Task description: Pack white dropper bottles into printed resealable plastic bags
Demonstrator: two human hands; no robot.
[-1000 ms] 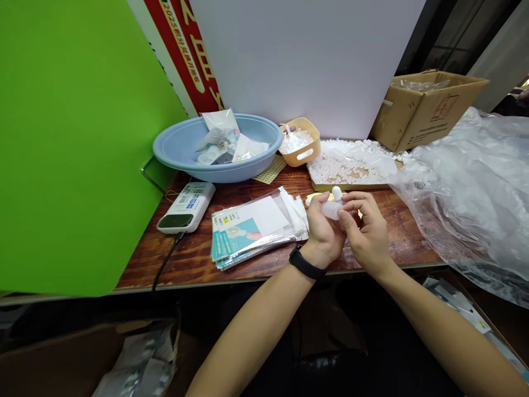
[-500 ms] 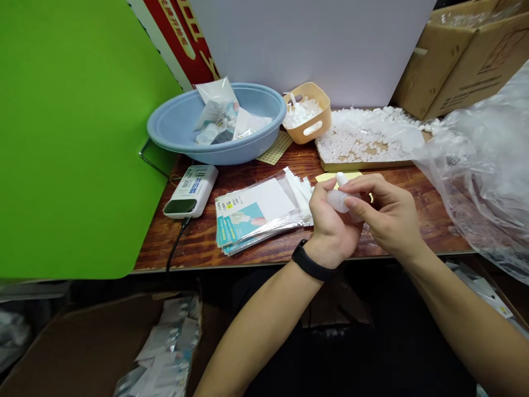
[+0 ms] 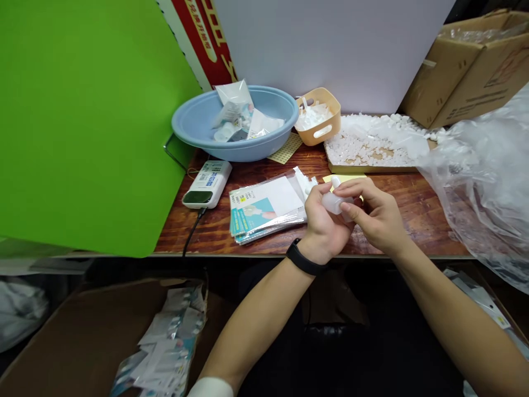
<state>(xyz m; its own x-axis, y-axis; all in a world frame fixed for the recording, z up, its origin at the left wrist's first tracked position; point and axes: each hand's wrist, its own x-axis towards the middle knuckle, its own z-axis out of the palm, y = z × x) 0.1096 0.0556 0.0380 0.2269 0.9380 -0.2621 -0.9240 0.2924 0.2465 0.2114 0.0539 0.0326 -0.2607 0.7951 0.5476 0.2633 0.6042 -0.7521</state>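
Observation:
A small translucent white bottle [image 3: 332, 203] is between my two hands, over the front of the wooden table. My left hand [image 3: 320, 223], with a black band on its wrist, is wrapped round the bottle from the left. From the other side my right hand [image 3: 374, 215] pinches it with thumb and fingers. A white rounded tip, like a cap [image 3: 335, 181], shows above the bottle near the right fingertips. Some of the bottle is hidden by fingers. Just left of my hands lies a stack of printed cards in clear bags [image 3: 266, 207], with white plastic pieces [image 3: 303, 181] at its right end.
Behind stand a blue basin [image 3: 188, 127] of filled packets and a tan basket [image 3: 330, 132] of white pieces. A shallow tray [image 3: 367, 169] holds many small white parts. Clear plastic sheeting [image 3: 487, 182] hangs at right below a cardboard box [image 3: 458, 77]. A white device [image 3: 209, 184] sits left.
The view has shifted slightly, so the table things appear farther right. Both hands stay on the bottle, with only slight finger movement.

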